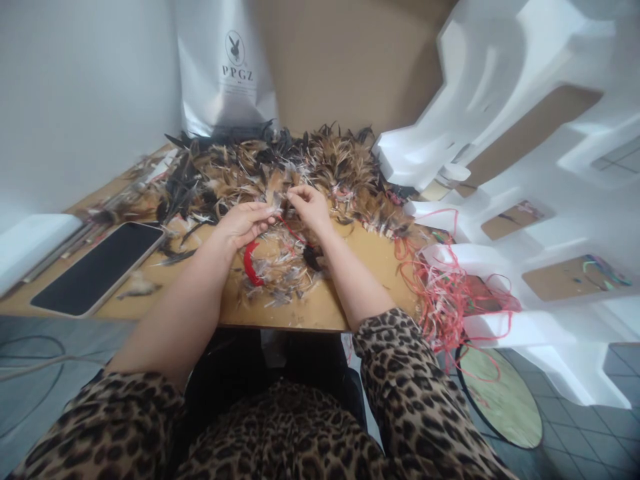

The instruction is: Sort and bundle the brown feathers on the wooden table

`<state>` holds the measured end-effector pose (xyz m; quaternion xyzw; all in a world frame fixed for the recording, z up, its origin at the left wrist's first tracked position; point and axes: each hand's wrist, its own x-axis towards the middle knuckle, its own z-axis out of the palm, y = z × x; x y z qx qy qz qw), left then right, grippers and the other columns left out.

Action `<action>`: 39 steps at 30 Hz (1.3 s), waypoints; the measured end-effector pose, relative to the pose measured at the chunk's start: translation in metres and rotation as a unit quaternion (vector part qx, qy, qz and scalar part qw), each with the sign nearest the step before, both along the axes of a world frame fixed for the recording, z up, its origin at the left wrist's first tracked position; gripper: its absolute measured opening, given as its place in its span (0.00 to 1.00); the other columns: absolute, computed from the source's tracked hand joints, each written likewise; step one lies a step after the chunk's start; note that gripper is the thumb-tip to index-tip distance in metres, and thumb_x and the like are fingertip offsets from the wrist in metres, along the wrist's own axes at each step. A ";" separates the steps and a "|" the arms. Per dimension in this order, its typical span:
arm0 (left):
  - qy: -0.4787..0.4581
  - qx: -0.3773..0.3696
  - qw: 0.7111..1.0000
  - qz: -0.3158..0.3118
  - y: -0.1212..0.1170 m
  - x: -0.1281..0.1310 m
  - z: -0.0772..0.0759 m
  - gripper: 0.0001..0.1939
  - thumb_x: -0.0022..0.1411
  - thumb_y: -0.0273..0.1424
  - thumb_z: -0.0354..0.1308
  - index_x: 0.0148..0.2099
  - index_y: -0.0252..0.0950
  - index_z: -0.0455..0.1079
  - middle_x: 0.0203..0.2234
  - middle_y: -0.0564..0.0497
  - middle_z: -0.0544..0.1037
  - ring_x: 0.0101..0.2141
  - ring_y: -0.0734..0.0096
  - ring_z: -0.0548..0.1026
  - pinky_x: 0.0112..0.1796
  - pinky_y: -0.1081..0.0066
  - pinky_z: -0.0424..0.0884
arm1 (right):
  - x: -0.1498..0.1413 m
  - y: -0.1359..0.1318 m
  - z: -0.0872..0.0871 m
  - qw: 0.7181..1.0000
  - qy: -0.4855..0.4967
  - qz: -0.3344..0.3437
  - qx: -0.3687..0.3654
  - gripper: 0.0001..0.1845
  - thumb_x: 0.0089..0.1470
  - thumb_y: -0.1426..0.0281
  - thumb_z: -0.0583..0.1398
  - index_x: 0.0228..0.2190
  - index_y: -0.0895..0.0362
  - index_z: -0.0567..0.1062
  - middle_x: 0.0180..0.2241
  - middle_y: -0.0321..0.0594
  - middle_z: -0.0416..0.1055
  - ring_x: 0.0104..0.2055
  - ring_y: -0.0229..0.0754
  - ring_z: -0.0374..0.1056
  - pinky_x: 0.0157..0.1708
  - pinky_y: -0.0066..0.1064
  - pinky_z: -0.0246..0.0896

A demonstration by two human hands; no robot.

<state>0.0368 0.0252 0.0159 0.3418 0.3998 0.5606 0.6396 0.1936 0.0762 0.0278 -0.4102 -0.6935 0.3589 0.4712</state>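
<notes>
My left hand pinches the base of a small brown feather above the tabletop. Close beside it, my right hand has thumb and forefinger pressed together at the feather's right edge; whatever lies between those fingertips is too small to make out. A thin red cord runs down from near the left fingertips toward the right wrist. Below the hands are a curved red band and a scatter of pale feather bits. Behind them spreads a heap of brown and black feathers.
A phone lies at the left of the wooden table. At the right edge is a tangle of pink-red string against white foam packing pieces. A silver printed bag stands at the back. A round greenish disc sits below.
</notes>
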 end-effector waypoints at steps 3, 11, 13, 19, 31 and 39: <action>0.000 0.008 1.000 0.001 0.000 0.000 0.002 0.05 0.46 0.21 0.64 0.29 0.25 0.74 0.18 0.48 0.74 0.18 0.82 0.70 0.18 0.86 0.65 | 0.003 -0.001 0.003 0.975 0.047 0.077 -0.204 0.18 0.46 0.57 0.60 0.25 0.60 0.71 0.19 0.31 0.64 0.17 0.27 0.52 0.17 0.22 0.45; 0.005 0.018 1.000 -0.020 -0.001 0.000 -0.001 0.06 0.45 0.21 0.64 0.30 0.25 0.75 0.18 0.48 0.74 0.18 0.82 0.71 0.19 0.85 0.66 | -0.007 -0.007 -0.002 0.904 0.185 0.193 -0.335 0.18 0.37 0.63 0.67 0.22 0.59 0.64 0.15 0.27 0.62 0.14 0.24 0.49 0.12 0.18 0.36; -0.001 0.011 1.000 -0.022 -0.001 -0.001 -0.001 0.06 0.46 0.20 0.64 0.31 0.25 0.75 0.20 0.47 0.75 0.18 0.81 0.71 0.19 0.85 0.66 | -0.009 -0.008 -0.003 0.899 0.215 0.193 -0.330 0.18 0.36 0.65 0.67 0.23 0.58 0.63 0.15 0.26 0.62 0.14 0.24 0.48 0.13 0.17 0.36; -0.020 -0.005 1.000 -0.014 0.001 -0.002 -0.002 0.04 0.49 0.20 0.61 0.32 0.25 0.74 0.26 0.44 0.78 0.20 0.81 0.73 0.18 0.86 0.66 | -0.014 -0.010 -0.002 0.922 0.239 0.139 -0.273 0.17 0.36 0.64 0.67 0.23 0.58 0.66 0.13 0.25 0.59 0.14 0.25 0.49 0.14 0.18 0.38; 0.047 0.014 0.999 -0.002 -0.003 0.002 0.001 0.04 0.48 0.21 0.62 0.30 0.25 0.74 0.23 0.45 0.77 0.20 0.81 0.73 0.20 0.85 0.67 | -0.023 -0.013 -0.011 0.961 0.189 0.099 -0.177 0.17 0.34 0.61 0.66 0.22 0.59 0.69 0.18 0.29 0.64 0.20 0.28 0.56 0.21 0.21 0.50; 0.058 -0.003 0.997 0.055 0.001 -0.004 0.000 0.03 0.49 0.23 0.61 0.29 0.26 0.73 0.22 0.47 0.77 0.20 0.81 0.73 0.21 0.84 0.67 | 0.008 0.001 -0.005 0.982 -0.164 0.063 -0.069 0.15 0.42 0.60 0.60 0.19 0.62 0.71 0.15 0.31 0.59 0.21 0.29 0.53 0.23 0.24 0.47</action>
